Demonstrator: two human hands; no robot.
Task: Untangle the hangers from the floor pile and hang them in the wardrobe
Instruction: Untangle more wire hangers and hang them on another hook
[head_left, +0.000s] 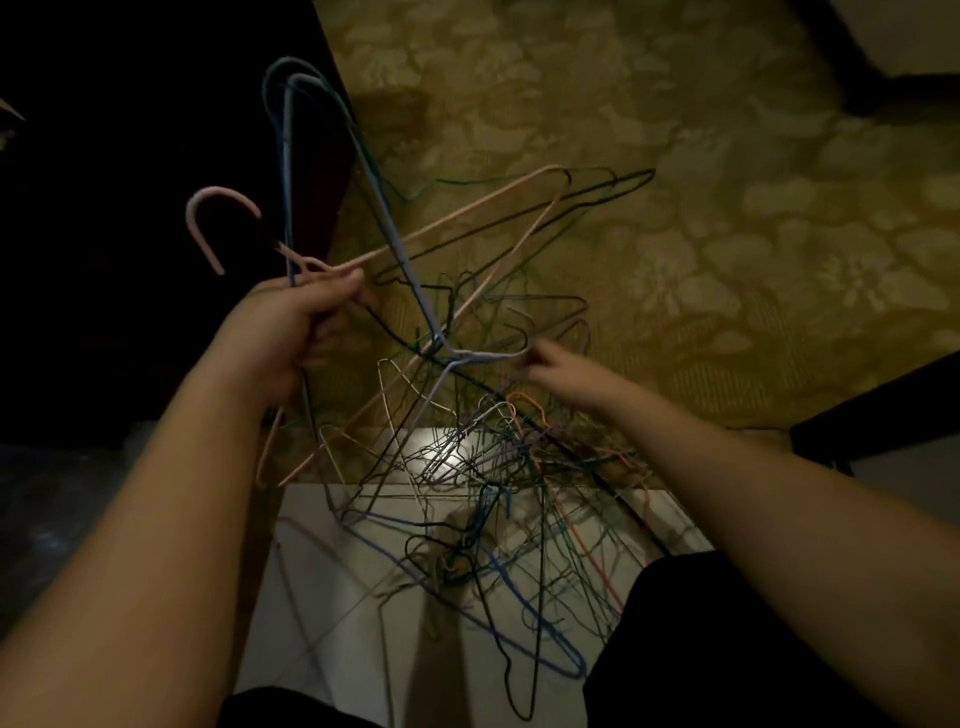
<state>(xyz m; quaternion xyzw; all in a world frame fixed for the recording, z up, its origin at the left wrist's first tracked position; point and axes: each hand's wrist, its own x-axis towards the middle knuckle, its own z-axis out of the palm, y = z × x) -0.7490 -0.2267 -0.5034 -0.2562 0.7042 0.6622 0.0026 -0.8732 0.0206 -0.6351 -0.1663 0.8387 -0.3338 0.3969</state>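
Head view: the left hand (291, 327) is clenched around the necks of a few lifted hangers, among them a pink hanger (218, 228) and a blue hanger (363, 171), held above the floor (727, 249) beside the dark wardrobe (130, 182). The right hand (566, 371) pinches the blue hanger's lower corner. Below, the pile (483, 493) lies tangled on the floor. Thin wire looks light, springy and prone to snagging; gripping at necks or corners seems safest
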